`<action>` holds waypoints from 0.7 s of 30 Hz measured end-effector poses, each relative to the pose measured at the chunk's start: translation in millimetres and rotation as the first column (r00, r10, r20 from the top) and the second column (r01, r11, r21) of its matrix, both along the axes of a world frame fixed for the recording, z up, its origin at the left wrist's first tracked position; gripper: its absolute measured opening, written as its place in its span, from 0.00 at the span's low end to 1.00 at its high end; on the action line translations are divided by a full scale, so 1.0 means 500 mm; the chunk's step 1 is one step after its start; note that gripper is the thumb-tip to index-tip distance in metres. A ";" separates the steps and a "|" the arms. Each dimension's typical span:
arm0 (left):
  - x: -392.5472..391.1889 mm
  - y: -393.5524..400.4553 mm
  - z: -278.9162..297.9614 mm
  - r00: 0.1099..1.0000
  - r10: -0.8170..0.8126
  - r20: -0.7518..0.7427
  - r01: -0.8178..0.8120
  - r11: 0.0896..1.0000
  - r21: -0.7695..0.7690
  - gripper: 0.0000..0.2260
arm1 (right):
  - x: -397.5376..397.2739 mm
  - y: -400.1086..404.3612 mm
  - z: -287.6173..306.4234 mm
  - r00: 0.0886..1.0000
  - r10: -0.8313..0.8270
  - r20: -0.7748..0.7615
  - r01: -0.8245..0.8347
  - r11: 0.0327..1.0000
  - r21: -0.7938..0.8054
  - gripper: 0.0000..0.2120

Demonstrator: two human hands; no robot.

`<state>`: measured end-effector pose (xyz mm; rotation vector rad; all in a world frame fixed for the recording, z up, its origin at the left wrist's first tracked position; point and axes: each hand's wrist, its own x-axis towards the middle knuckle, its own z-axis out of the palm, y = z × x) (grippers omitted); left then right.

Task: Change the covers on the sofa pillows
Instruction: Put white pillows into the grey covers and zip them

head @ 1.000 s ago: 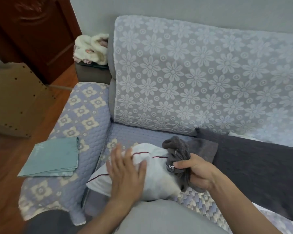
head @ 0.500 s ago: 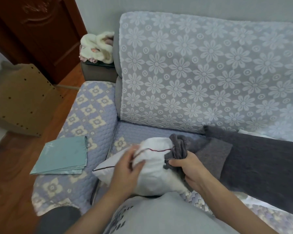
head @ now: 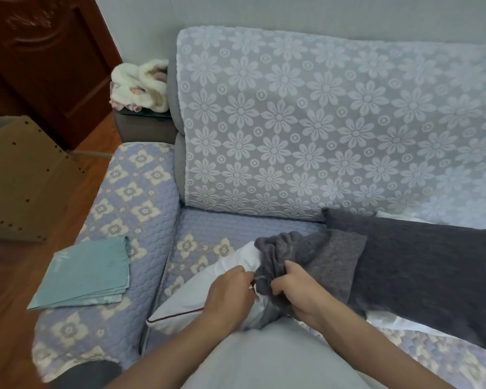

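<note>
The pillow [head: 197, 299] lies white and half bared on the sofa seat [head: 208, 228] right in front of me, its red-piped corner pointing left toward the armrest [head: 129, 192]. The grey cover [head: 314, 256] is bunched at its right end, most of it already peeled back and trailing toward a second pillow [head: 432, 265] in the same dark knit, just beside it on the right.

I judge I am in the stripping step: old cover coming off, or its zip being worked, since a small metal pull seems to sit between my two hands, though it is too small to be sure. The next move calls for holding the insert firm while drawing the bunched knit rightward, clear of the far corners, without snagging at the opening.

My right hand [head: 298, 293] is closed tight, fingers curled into a fistful of the grey cover. My left hand [head: 230, 296] rests on the white pillow with fingertips pinched together at the cover's edge; whether they hold the zip pull or just the fabric I cannot tell.

Folded teal covers [head: 82, 276] wait on the armrest, well apart from my hands. Behind the sofa's end, a fluffy white bundle [head: 141, 85] sits on a dark side table [head: 141, 127].
</note>
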<state>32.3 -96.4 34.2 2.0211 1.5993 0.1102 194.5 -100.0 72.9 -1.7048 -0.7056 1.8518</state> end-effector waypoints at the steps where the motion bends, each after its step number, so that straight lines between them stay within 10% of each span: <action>1: -0.004 0.004 -0.008 0.999 0.027 0.034 -0.026 0.999 -0.032 0.06 | 0.003 -0.001 0.002 0.999 0.044 -0.007 -0.044 0.999 -0.005 0.25; 6: -0.025 0.013 -0.026 0.940 0.209 0.271 -0.149 0.962 -0.228 0.07 | 0.043 -0.003 0.007 0.977 0.141 -0.160 -0.142 0.990 0.008 0.26; 21: 0.014 0.020 -0.008 0.842 0.367 0.396 -0.216 0.901 -0.377 0.10 | 0.021 -0.006 -0.044 0.803 0.179 0.568 -0.306 0.942 0.136 0.05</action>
